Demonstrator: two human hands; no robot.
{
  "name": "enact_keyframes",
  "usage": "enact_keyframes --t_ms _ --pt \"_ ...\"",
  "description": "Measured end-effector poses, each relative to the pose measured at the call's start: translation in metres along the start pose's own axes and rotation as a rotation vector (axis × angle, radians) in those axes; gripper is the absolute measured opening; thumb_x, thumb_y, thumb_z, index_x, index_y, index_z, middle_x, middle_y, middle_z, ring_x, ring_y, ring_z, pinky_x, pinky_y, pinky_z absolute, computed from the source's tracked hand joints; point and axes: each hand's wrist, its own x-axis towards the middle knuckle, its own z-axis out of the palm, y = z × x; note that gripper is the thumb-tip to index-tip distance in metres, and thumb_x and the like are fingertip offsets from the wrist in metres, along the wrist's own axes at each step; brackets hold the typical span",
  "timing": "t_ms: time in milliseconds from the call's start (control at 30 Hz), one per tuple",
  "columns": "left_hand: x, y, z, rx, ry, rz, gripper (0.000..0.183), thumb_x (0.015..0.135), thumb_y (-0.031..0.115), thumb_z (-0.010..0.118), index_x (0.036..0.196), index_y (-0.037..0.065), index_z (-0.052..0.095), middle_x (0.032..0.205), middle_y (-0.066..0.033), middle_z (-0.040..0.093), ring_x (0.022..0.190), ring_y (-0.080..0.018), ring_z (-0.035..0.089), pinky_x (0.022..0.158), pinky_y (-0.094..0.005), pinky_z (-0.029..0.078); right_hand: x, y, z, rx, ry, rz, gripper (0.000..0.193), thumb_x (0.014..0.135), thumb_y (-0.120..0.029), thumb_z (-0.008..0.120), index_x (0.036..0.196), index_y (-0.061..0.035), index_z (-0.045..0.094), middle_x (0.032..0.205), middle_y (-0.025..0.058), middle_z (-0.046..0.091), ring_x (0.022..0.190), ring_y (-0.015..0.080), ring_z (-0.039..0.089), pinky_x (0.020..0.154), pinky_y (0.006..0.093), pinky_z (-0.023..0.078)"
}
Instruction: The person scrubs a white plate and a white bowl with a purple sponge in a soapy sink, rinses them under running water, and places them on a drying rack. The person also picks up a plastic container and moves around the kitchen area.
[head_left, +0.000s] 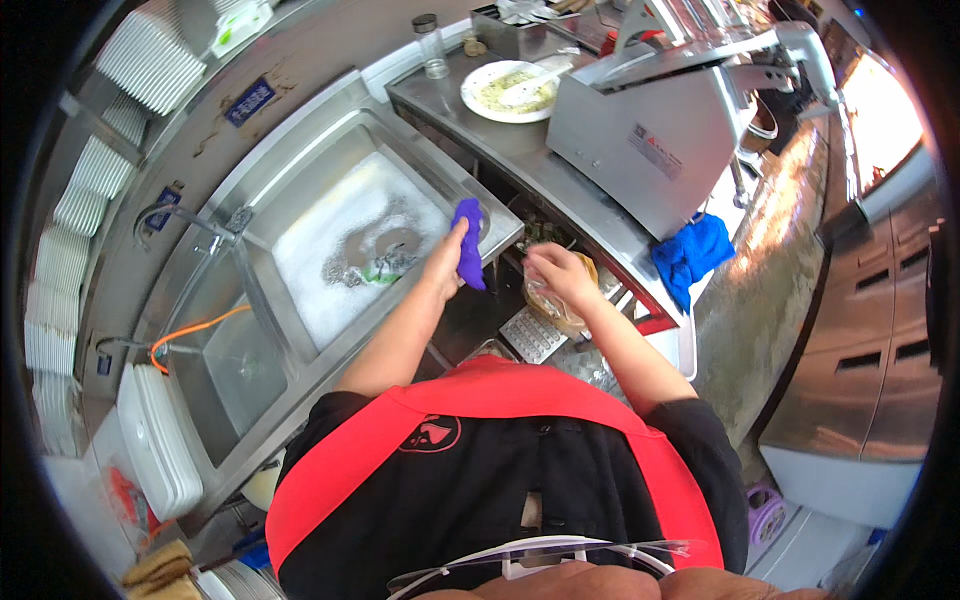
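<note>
A bunched purple cloth (469, 245) hangs from my left hand (443, 268), which grips it over the right rim of the steel sink (385, 118). White suds (325, 245) float on the water in that basin, with a darker gap in the foam. To the right, my right hand (562, 272) is raised apart from the cloth, its fingers curled together. Whether anything is in them is hidden. Below that hand is a round basket (556, 313) lined with clear plastic.
A steel counter (480, 135) bears a white plate (485, 108) of shredded food, a glass jar (430, 50) and a large slicing machine (650, 140). A blue cloth (692, 255) drapes over its edge. Left are a second basin (240, 375), a faucet (205, 232) and white trays (150, 440).
</note>
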Motion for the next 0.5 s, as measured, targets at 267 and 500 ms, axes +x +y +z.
enact_keyframes --t_ms 267,500 --pt "0.076 -0.022 0.011 1.132 0.323 0.467 0.087 0.085 0.034 0.061 0.148 0.008 0.008 0.139 -0.0284 0.034 0.121 -0.0454 0.041 0.101 -0.0453 0.038 -0.237 0.143 -0.102 0.127 0.67 0.493 0.026 0.092 -0.028 0.055 0.105 -0.0061 0.057 0.09 0.0059 0.066 0.075 0.0157 0.063 0.06 0.0295 0.05" --pt "0.092 -0.03 0.021 1.509 0.186 0.408 0.068 0.089 0.04 0.052 0.146 0.015 0.025 0.143 -0.0236 0.033 0.123 -0.0432 0.041 0.101 -0.0472 0.038 -0.414 0.228 -0.089 0.268 0.912 0.772 0.025 0.092 -0.024 0.055 0.107 -0.005 0.057 0.089 0.0075 0.066 0.072 0.0179 0.064 0.058 0.0333 0.052"
